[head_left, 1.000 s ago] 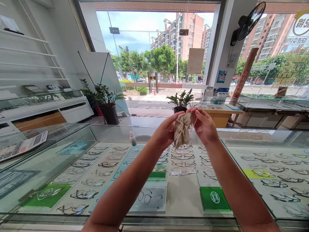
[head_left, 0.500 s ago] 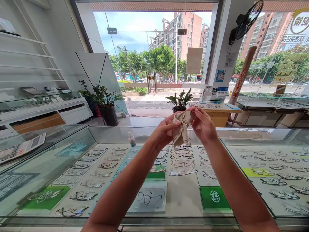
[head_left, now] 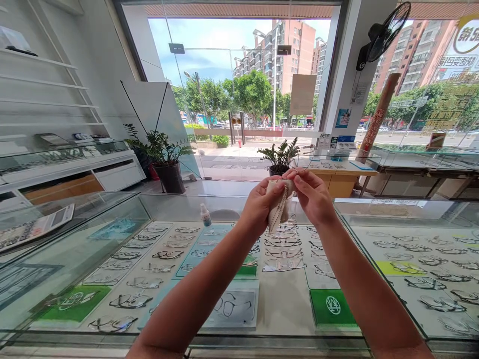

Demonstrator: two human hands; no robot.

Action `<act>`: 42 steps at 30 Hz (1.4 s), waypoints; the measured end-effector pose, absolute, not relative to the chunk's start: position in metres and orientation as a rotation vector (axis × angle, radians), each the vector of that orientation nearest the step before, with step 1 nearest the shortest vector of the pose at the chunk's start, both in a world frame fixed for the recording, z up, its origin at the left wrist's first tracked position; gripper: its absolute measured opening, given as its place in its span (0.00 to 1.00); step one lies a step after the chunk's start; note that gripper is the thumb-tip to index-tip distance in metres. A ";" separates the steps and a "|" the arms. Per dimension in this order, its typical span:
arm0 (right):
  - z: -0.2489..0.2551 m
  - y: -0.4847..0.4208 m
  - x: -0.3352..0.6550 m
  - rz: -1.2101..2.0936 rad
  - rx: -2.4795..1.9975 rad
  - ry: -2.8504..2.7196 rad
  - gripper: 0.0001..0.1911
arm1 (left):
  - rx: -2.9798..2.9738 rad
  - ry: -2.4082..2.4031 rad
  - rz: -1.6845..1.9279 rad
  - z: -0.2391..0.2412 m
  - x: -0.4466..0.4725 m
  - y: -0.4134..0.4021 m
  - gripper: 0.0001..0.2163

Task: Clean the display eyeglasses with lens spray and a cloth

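My left hand (head_left: 262,202) is closed on a beige cleaning cloth (head_left: 277,212) with a zigzag edge. The folded cloth hangs below the fingers. My right hand (head_left: 314,197) pinches thin-rimmed eyeglasses (head_left: 290,159), whose fine rim shows above the fingertips. The cloth is wrapped around part of the eyeglasses between the two hands, so most of the frame is hidden. Both hands are raised above the far part of a glass display case (head_left: 282,304), with their fingertips close together.
Inside the case lie rows of spectacle frames (head_left: 282,243) and a green box (head_left: 333,306). A small spray bottle (head_left: 205,215) stands on the glass top. At the left is a calculator (head_left: 56,219). Potted plants (head_left: 170,169) stand beyond, before the glass doors.
The cloth has been folded over further and now hangs narrower. My left fingers have shifted around it, and the right hand has turned slightly inward. The view has shifted a little.
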State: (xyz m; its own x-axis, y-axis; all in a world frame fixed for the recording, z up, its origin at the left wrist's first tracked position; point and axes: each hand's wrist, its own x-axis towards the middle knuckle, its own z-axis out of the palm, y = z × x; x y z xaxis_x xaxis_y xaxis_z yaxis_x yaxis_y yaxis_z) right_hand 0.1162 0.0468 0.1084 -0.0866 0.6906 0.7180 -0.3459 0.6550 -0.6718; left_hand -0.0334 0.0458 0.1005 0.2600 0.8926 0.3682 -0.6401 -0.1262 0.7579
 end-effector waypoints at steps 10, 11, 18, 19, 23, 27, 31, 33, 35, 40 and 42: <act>0.102 0.048 0.107 0.766 -0.370 -1.430 0.06 | 1.011 0.312 1.256 0.104 -0.031 0.040 0.22; 0.103 0.049 0.108 0.764 -0.372 -1.417 0.07 | 1.009 0.302 1.220 0.105 -0.031 0.039 0.21; 0.103 0.053 0.112 0.798 -0.369 -1.368 0.07 | 0.984 0.381 1.111 0.107 -0.038 0.041 0.16; 0.102 0.053 0.112 0.796 -0.378 -1.372 0.07 | 1.010 0.402 1.116 0.107 -0.039 0.041 0.16; 0.102 0.052 0.111 0.761 -0.379 -1.398 0.09 | 1.056 0.430 1.183 0.107 -0.035 0.040 0.15; 0.104 0.045 0.108 0.697 -0.366 -1.480 0.05 | 1.031 0.436 1.215 0.107 -0.033 0.041 0.13; 0.108 0.036 0.107 0.581 -0.387 -1.574 0.06 | 0.995 0.447 1.210 0.109 -0.035 0.042 0.13; 0.109 0.034 0.107 0.540 -0.399 -1.597 0.07 | 1.004 0.439 1.206 0.109 -0.036 0.042 0.12; 0.109 0.034 0.108 0.520 -0.408 -1.607 0.07 | 1.025 0.434 1.201 0.109 -0.037 0.043 0.12; 0.108 0.036 0.110 0.515 -0.430 -1.586 0.06 | 1.045 0.472 1.224 0.108 -0.038 0.045 0.10; 0.108 0.036 0.111 0.519 -0.424 -1.581 0.06 | 1.050 0.491 1.195 0.108 -0.039 0.045 0.10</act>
State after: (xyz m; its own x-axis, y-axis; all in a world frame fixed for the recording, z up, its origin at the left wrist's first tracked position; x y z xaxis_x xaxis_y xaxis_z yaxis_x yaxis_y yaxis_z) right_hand 0.1107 0.0363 0.1084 -0.0757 0.5594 0.8255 -0.0385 0.8256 -0.5630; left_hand -0.0388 0.0449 0.1080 0.3408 0.9183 0.2014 -0.5110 0.0011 0.8596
